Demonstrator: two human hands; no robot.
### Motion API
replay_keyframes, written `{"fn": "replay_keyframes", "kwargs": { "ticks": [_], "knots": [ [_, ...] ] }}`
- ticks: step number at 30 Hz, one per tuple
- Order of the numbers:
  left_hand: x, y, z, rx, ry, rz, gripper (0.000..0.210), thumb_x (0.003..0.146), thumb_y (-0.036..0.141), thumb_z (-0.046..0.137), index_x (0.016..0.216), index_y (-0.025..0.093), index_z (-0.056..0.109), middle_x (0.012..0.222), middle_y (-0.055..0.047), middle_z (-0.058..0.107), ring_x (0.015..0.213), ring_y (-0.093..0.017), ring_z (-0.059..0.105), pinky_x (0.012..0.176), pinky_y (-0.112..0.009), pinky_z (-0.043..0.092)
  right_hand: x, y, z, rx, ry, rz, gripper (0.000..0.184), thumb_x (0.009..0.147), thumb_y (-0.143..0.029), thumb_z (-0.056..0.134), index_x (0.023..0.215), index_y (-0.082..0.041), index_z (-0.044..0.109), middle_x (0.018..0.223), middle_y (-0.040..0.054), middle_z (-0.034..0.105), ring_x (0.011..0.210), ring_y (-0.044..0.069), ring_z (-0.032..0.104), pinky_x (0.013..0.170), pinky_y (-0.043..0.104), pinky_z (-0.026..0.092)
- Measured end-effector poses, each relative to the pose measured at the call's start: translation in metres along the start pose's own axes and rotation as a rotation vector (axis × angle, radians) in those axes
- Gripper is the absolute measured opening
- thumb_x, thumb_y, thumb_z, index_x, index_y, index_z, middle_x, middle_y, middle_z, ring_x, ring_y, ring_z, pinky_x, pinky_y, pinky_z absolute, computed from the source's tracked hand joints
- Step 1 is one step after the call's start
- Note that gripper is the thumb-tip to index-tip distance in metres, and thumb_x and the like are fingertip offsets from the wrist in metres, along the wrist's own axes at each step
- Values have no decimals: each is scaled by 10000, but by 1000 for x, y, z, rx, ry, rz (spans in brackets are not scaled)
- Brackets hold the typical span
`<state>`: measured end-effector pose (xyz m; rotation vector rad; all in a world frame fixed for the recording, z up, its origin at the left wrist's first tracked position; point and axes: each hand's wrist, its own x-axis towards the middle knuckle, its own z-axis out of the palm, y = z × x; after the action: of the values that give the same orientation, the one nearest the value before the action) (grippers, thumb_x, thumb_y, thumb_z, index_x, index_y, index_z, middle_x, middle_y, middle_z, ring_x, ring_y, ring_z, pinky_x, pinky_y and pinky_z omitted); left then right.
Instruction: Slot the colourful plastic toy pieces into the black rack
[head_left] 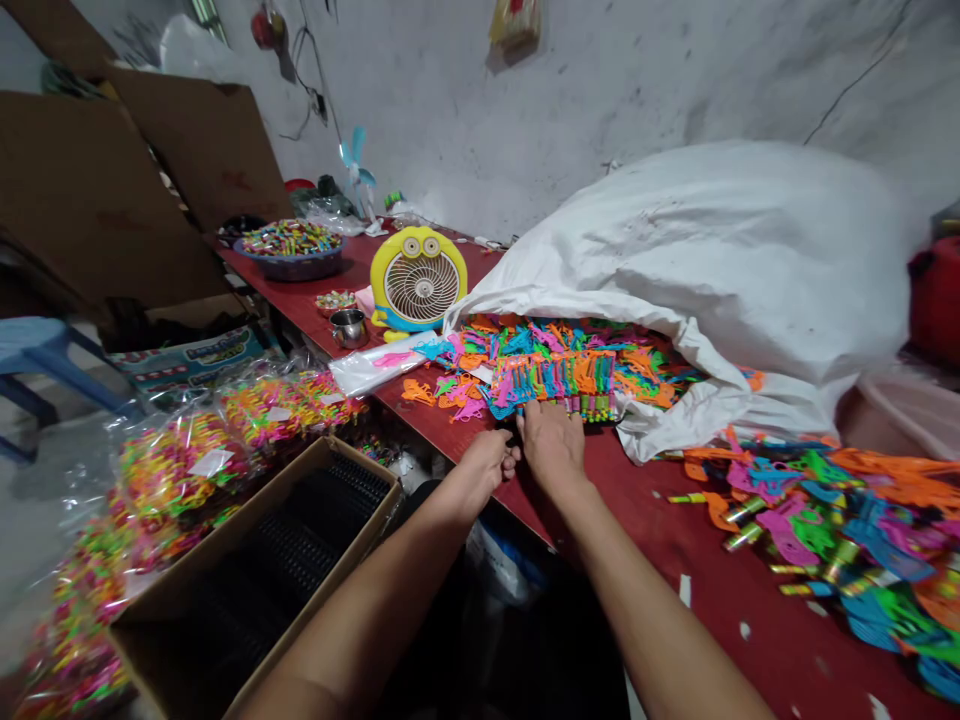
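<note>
A tight row of small bright plastic toys (559,378), with shiny tube-like ends, lies on the red table in what looks like a black holder. My right hand (553,442) is at the near side of this row, its fingers together and closed over the edge. Just left of it, my left hand (491,458) is curled shut by the table's edge, close to a dark bit of the holder. What its fingers hold is hidden. Loose toys (465,365) in orange, pink, blue and green lie behind the row, spilling from a large white sack (735,240).
A yellow fan (421,285), a metal cup (348,328) and a basin of small coloured pieces (289,262) stand left on the red table (600,540). More toys (825,540) are heaped right. Below left are a carton of black plastic parts (292,540) and bagged toys (187,450).
</note>
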<state>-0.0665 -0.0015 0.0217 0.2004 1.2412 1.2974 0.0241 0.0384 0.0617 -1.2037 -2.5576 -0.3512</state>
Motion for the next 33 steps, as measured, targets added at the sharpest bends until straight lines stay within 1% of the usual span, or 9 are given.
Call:
{"fn": "replay_keyframes", "kwargs": {
  "ticks": [5,7,9,13,16,20,23,28,33],
  "knots": [
    [-3,1,1,22,9,-21,213,950,182,351,778,169,475,479,36,491,325,-70,350,395,-189,249,-23,9,0,88,67,-52,208,980,-292,429,999,-186,607,959,108,667,938,261,556,752,361,316],
    [-4,1,-1,25,-1,-34,233,963,187,331,785,163,480,485,28,507,324,-75,362,393,-193,266,-41,22,3,168,102,-93,214,982,-300,430,1037,-191,605,988,94,658,960,251,550,766,350,332],
    [-6,2,-3,25,-19,-54,251,971,196,322,785,156,486,489,16,522,325,-82,376,387,-198,283,-63,44,9,241,136,-68,247,985,-306,426,1125,-188,591,1020,89,651,975,241,556,791,344,352],
    [-11,3,-7,12,-53,-77,238,971,193,341,793,146,492,516,-5,561,343,-86,421,376,-191,326,-110,113,15,295,200,149,289,974,-345,410,1093,-171,608,972,90,647,913,223,587,787,335,399],
    [-13,2,-5,3,-66,-86,233,971,182,351,787,147,490,500,2,553,335,-81,424,354,-181,331,-139,169,5,264,228,370,284,936,-378,434,1000,-182,629,946,83,656,853,216,600,741,323,416],
    [-19,-4,1,3,-78,-90,239,975,157,356,781,138,493,498,-8,573,328,-80,440,338,-177,356,-156,213,-15,90,134,711,292,907,-445,459,915,-201,619,847,56,664,741,216,605,598,303,353],
    [-25,-9,5,5,-92,-97,250,978,139,356,778,120,506,525,-37,610,335,-78,459,345,-180,391,-154,219,-24,-61,9,818,335,914,-489,458,991,-193,594,883,71,666,744,231,624,579,310,341],
    [-31,-12,7,-12,-102,-85,250,989,147,357,804,106,522,552,-45,631,348,-79,485,355,-183,411,-150,211,-29,-191,-97,745,409,927,-453,444,1165,-129,521,1129,177,596,904,292,650,618,341,410],
    [-29,-13,4,-24,-103,-97,259,986,148,357,854,65,563,583,-72,649,379,-100,528,379,-204,441,-153,212,-36,-172,-170,769,458,927,-417,431,1206,-67,525,1106,260,580,909,336,652,618,381,415]
  ]
}}
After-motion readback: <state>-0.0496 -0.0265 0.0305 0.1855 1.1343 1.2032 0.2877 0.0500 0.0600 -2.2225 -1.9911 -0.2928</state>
